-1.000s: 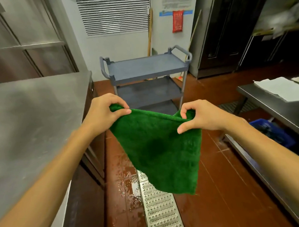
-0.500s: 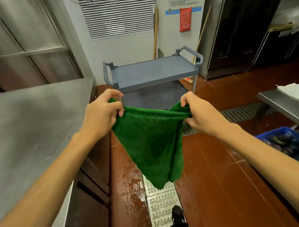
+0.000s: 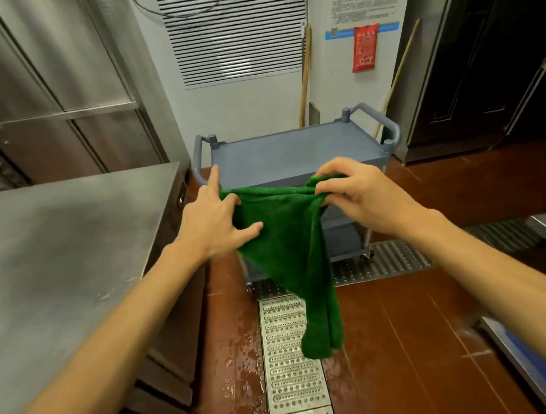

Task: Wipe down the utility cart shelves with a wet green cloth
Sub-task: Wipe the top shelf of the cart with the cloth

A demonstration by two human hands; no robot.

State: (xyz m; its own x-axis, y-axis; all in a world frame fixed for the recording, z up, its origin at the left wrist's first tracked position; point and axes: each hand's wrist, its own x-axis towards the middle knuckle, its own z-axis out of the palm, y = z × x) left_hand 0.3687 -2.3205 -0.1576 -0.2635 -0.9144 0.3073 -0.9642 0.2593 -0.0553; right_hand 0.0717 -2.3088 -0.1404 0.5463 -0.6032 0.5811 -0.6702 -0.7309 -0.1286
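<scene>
A green cloth [image 3: 293, 246] hangs folded in front of me, its lower end drooping toward the floor drain. My right hand [image 3: 355, 197] pinches its upper right corner. My left hand [image 3: 217, 221] touches the upper left edge with loosened fingers, the index finger pointing up and the thumb pressed against the cloth. Just beyond the cloth stands the grey utility cart [image 3: 294, 152], its top shelf bare and its lower shelves mostly hidden by the cloth.
A steel counter [image 3: 64, 253] runs along my left. A perforated floor drain [image 3: 291, 362] crosses the wet red floor below the cloth. Another steel table edge [image 3: 545, 229] is at the right. Broom handles [image 3: 305, 77] lean on the wall behind the cart.
I have come closer to the cart. The cloth has been folded narrower and hangs longer. My left hand's fingers have loosened from their pinch.
</scene>
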